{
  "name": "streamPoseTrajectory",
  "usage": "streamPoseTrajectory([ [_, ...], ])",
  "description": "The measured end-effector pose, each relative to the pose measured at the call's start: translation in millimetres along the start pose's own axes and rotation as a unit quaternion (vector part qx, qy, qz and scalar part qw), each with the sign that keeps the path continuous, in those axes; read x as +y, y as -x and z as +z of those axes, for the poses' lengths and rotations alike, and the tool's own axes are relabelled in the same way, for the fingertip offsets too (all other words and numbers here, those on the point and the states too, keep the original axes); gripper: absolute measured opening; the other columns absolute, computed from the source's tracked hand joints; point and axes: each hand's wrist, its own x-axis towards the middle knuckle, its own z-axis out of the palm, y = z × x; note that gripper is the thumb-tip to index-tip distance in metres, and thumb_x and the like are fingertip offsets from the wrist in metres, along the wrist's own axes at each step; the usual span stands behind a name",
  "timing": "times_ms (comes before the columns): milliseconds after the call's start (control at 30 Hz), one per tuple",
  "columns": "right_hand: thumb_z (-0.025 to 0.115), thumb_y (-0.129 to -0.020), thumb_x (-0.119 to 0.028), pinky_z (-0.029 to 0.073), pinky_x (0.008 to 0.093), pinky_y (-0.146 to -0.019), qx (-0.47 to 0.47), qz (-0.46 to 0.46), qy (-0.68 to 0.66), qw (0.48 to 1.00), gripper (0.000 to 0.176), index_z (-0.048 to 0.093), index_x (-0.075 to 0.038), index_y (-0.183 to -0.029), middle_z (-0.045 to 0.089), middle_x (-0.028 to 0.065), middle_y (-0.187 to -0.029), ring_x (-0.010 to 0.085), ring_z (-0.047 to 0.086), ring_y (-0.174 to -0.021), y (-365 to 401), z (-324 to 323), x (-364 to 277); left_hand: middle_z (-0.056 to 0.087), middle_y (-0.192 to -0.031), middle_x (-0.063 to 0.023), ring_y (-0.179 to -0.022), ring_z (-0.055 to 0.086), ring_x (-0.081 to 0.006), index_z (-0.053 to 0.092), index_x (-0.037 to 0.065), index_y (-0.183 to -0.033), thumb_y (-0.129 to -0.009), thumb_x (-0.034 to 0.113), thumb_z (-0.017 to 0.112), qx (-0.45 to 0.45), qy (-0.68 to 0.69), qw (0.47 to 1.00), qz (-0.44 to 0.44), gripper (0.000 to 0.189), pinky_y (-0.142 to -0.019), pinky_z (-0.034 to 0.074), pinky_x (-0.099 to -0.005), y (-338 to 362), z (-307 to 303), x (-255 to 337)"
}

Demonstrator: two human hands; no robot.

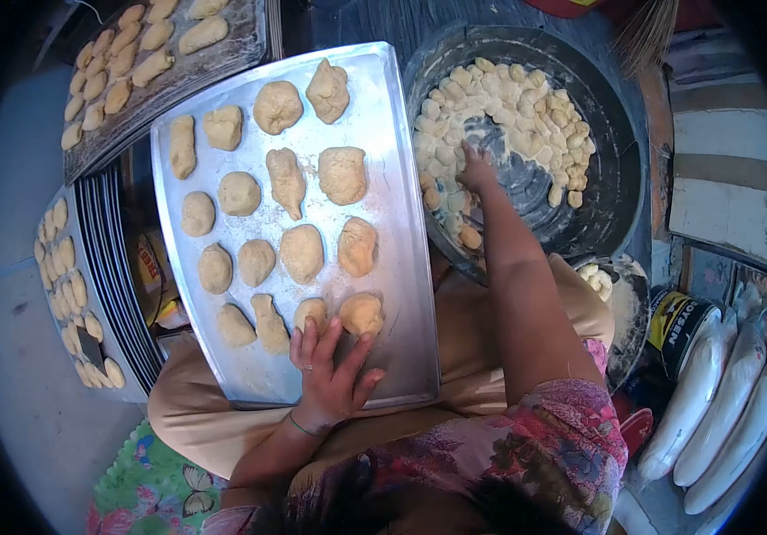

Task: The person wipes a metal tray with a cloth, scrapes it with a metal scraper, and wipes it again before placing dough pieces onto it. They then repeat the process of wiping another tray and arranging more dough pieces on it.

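A metal baking tray (356, 89) rests tilted across my lap, carrying several rows of dough lumps. At its near edge my left hand (325, 374) has its fingers apart, with the fingertips touching a round dough piece (309, 312). Another dough ball (362, 315) lies just beside those fingers. On the right, my right hand (475, 169) reaches into a large dark basin (619, 169), a finger stretched toward the small floured dough pieces (526, 120) inside. No dough shows in that hand, though its underside is hidden.
At the upper left sits a tray of shaped dough (138, 62). Below it, more dough pieces (67, 267) lie on another tray above stacked trays (120, 276). To the right are a floury bowl (628, 312), a paint can (682, 325) and long plastic-wrapped packs (722, 401).
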Motion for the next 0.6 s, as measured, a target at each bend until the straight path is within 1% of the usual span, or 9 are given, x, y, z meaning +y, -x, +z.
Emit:
streamPoseTrajectory([
  [100, 0.072, -0.067, -0.017, 0.044, 0.0435, -0.098, 0.007, 0.050, -0.060, 0.997, 0.075, 0.043, -0.023, -0.136, 0.044, 0.0209, -0.132, 0.0388, 0.048, -0.121, 8, -9, 3, 0.039, -0.141, -0.0209, -0.137, 0.022, -0.0415, 0.063, 0.014, -0.121, -0.090, 0.045, 0.056, -0.001, 0.006, 1.000, -0.003, 0.045, -0.111, 0.012, -0.0536, -1, 0, 0],
  [200, 0.074, -0.063, -0.017, 0.050, 0.0388, -0.087, 0.101, 0.079, -0.136, 0.982, 0.060, 0.054, -0.013, -0.120, 0.053, 0.0174, -0.116, 0.0327, 0.059, -0.100, 1, 6, 21, 0.038, -0.142, -0.0212, -0.137, 0.022, -0.0418, 0.063, 0.014, -0.121, -0.090, 0.045, 0.057, 0.005, 0.008, 1.000, -0.004, 0.044, -0.110, 0.012, -0.0538, -2, -1, 1],
  [300, 0.072, -0.063, -0.009, 0.050, 0.0391, -0.084, 0.219, 0.144, -0.257, 0.930, 0.056, 0.056, -0.009, -0.116, 0.052, 0.0181, -0.112, 0.0317, 0.060, -0.098, 3, -15, 20, 0.034, -0.144, -0.0217, -0.138, 0.020, -0.0443, 0.062, 0.011, -0.121, -0.089, 0.041, 0.059, 0.007, 0.002, 1.000, 0.003, 0.044, -0.110, 0.013, -0.0558, 0, -2, 1],
  [367, 0.067, -0.066, 0.001, 0.048, 0.0408, -0.080, 0.370, 0.169, -0.381, 0.830, 0.045, 0.056, -0.003, -0.109, 0.053, 0.0192, -0.105, 0.0312, 0.059, -0.093, 7, -31, 14, 0.032, -0.145, -0.0215, -0.138, 0.019, -0.0453, 0.061, 0.010, -0.122, -0.089, 0.039, 0.059, 0.012, -0.003, 1.000, 0.003, 0.044, -0.109, 0.013, -0.0569, -1, -2, 2],
  [433, 0.065, -0.066, 0.005, 0.047, 0.0412, -0.079, 0.561, 0.193, -0.344, 0.728, 0.041, 0.056, -0.001, -0.105, 0.054, 0.0200, -0.101, 0.0291, 0.058, -0.092, 39, -64, -23, 0.032, -0.146, -0.0206, -0.138, 0.019, -0.0448, 0.060, 0.010, -0.122, -0.089, 0.039, 0.059, 0.018, -0.007, 1.000, -0.004, 0.044, -0.109, 0.013, -0.0569, -1, -2, 4],
  [467, 0.062, -0.077, -0.003, 0.045, 0.0392, -0.079, 0.601, 0.203, -0.323, 0.703, 0.028, 0.057, -0.001, -0.104, 0.055, 0.0212, -0.096, 0.0271, 0.055, -0.091, 45, -66, -37, 0.033, -0.146, -0.0202, -0.138, 0.020, -0.0446, 0.061, 0.010, -0.122, -0.089, 0.038, 0.060, 0.019, -0.006, 1.000, -0.006, 0.043, -0.109, 0.014, -0.0568, -2, -2, 6],
  [500, 0.057, -0.083, -0.008, 0.044, 0.0385, -0.081, 0.535, 0.150, -0.519, 0.650, 0.024, 0.057, -0.001, -0.105, 0.055, 0.0215, -0.095, 0.0288, 0.055, -0.093, 37, -58, -51, 0.033, -0.146, -0.0198, -0.137, 0.020, -0.0444, 0.061, 0.011, -0.121, -0.088, 0.037, 0.061, 0.021, -0.005, 1.000, -0.009, 0.042, -0.109, 0.014, -0.0566, -2, -2, 7],
  [567, 0.053, -0.086, -0.012, 0.043, 0.0384, -0.085, 0.433, 0.041, -0.630, 0.643, 0.022, 0.057, -0.001, -0.105, 0.055, 0.0224, -0.095, 0.0319, 0.054, -0.096, 26, -39, -65, 0.034, -0.145, -0.0188, -0.137, 0.021, -0.0437, 0.062, 0.012, -0.120, -0.087, 0.036, 0.062, 0.029, -0.008, 1.000, -0.007, 0.041, -0.109, 0.014, -0.0559, -2, -2, 8],
  [600, 0.055, -0.083, -0.011, 0.043, 0.0392, -0.086, 0.420, -0.007, -0.563, 0.712, 0.022, 0.058, -0.001, -0.103, 0.055, 0.0229, -0.096, 0.0334, 0.054, -0.096, 25, -33, -71, 0.034, -0.145, -0.0181, -0.137, 0.022, -0.0433, 0.063, 0.013, -0.119, -0.087, 0.035, 0.063, 0.035, -0.013, 0.999, -0.004, 0.040, -0.109, 0.015, -0.0554, -3, 0, 9],
])
